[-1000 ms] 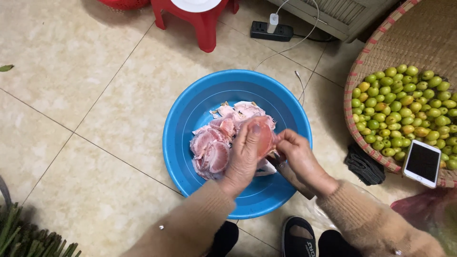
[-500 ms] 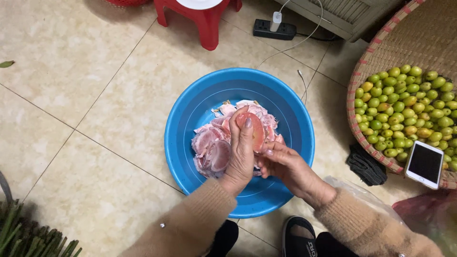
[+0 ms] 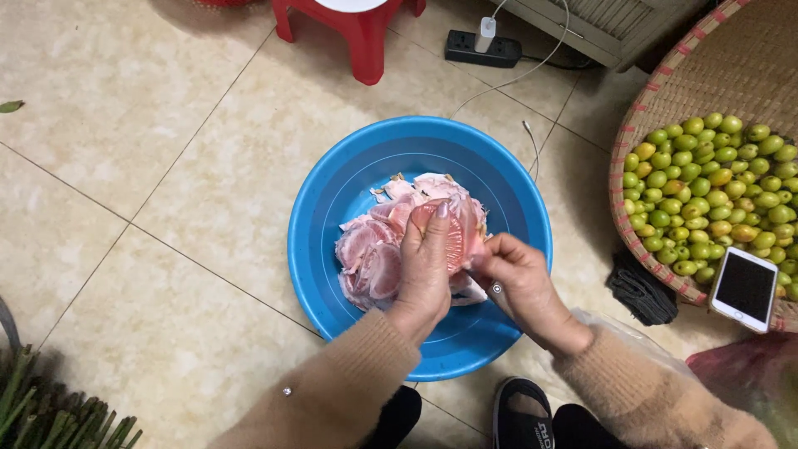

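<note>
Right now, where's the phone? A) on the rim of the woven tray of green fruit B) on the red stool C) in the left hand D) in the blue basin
A: the phone lies on the edge of the woven tray beside the green fruit, well apart from the blue basin, where both hands work on a pink fruit segment.

- Blue basin point(image 3: 332, 208) at frame centre on tiled floor, pink pomelo segments point(image 3: 370, 258) piled inside.
- Left hand point(image 3: 426, 270) grips one pink segment point(image 3: 457, 237) over the pile.
- Right hand point(image 3: 519, 287) pinches that segment's right edge.
- Woven tray point(image 3: 715, 50) of green fruits point(image 3: 715, 191) at right; white phone point(image 3: 744, 287) on its rim.
- Red stool point(image 3: 353, 37) at top.
</note>
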